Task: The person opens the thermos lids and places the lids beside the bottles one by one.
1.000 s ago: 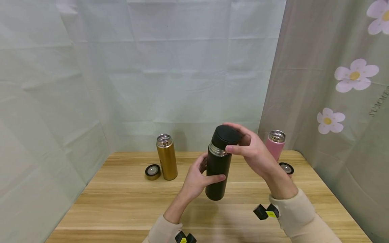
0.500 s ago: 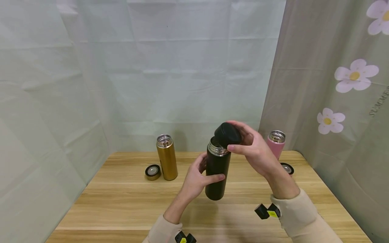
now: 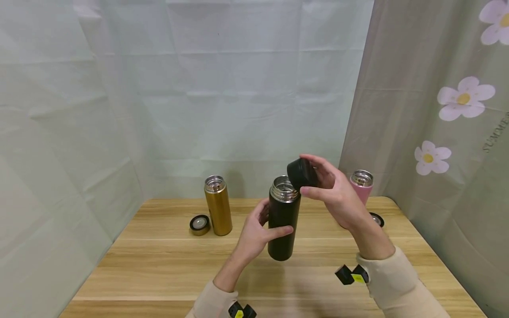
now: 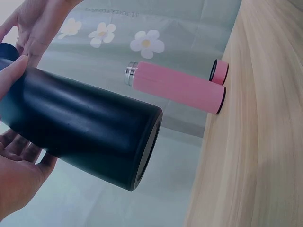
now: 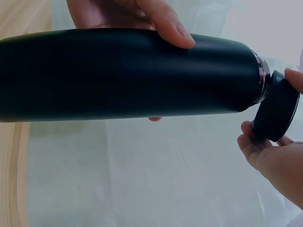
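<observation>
My left hand (image 3: pixel 254 232) grips the middle of a black thermos (image 3: pixel 281 223), its thumb across the front. The thermos is held above the table, almost upright, with its steel mouth uncovered. Between the thumb and fingers of my right hand (image 3: pixel 334 190) is the black lid (image 3: pixel 302 173), tilted on its side at the right edge of the mouth. In the right wrist view the lid (image 5: pixel 277 106) stands at an angle close to the steel neck (image 5: pixel 262 78); whether they touch I cannot tell. The thermos bottom (image 4: pixel 149 151) shows in the left wrist view.
On the wooden table (image 3: pixel 159 265), a gold thermos (image 3: pixel 218 207) stands without its lid, with a gold lid (image 3: pixel 199 225) to its left. At the right stands an uncapped pink thermos (image 3: pixel 362 187), partly behind my right hand, beside a pink lid (image 4: pixel 219 72). Curtains (image 3: pixel 238 88) hang behind.
The black lid has come off the thermos mouth, tipping over and shifting up and right with my right hand. My left hand and the thermos have hardly moved.
</observation>
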`<state>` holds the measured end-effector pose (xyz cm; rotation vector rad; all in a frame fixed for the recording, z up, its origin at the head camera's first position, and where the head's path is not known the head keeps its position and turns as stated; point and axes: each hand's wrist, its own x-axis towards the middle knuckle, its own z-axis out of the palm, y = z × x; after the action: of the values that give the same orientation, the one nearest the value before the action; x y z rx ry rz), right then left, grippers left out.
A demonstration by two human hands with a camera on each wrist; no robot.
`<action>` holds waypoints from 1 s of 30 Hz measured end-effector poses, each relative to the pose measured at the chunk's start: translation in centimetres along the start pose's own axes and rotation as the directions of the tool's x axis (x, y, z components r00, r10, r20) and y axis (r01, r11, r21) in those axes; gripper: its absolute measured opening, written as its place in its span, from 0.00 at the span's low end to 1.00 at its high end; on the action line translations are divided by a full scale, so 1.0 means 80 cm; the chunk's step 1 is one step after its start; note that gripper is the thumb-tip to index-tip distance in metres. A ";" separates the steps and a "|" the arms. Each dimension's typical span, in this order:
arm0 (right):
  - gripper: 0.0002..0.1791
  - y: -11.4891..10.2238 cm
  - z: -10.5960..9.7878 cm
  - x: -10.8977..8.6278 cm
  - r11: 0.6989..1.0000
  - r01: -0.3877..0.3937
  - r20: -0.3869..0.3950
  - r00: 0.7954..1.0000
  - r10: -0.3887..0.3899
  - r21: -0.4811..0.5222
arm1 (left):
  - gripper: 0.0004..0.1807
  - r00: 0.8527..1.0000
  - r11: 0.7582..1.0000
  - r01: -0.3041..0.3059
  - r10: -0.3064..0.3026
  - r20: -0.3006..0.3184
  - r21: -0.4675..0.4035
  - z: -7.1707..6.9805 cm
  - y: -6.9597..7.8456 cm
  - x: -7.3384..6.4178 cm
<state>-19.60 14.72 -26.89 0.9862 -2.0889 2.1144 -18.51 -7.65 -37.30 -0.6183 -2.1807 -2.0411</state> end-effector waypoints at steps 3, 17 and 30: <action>0.39 0.000 0.000 0.000 1.000 -0.005 -0.013 1.000 0.005 -0.010 | 0.41 1.000 1.000 0.004 -0.004 -0.001 0.003 0.000 0.000 0.000; 0.39 0.003 -0.002 -0.005 0.990 0.029 -0.006 1.000 -0.030 -0.138 | 0.41 1.000 1.000 0.004 -0.004 -0.015 0.005 -0.003 0.000 0.001; 0.31 0.006 -0.012 -0.011 0.938 0.036 -0.073 0.995 -0.065 -0.346 | 0.41 0.999 1.000 -0.003 0.003 -0.042 -0.002 -0.005 0.002 0.001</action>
<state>-19.51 15.90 -27.65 0.8778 -2.2572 1.6513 -18.61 -8.02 -37.10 -0.5728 -2.1532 -2.0362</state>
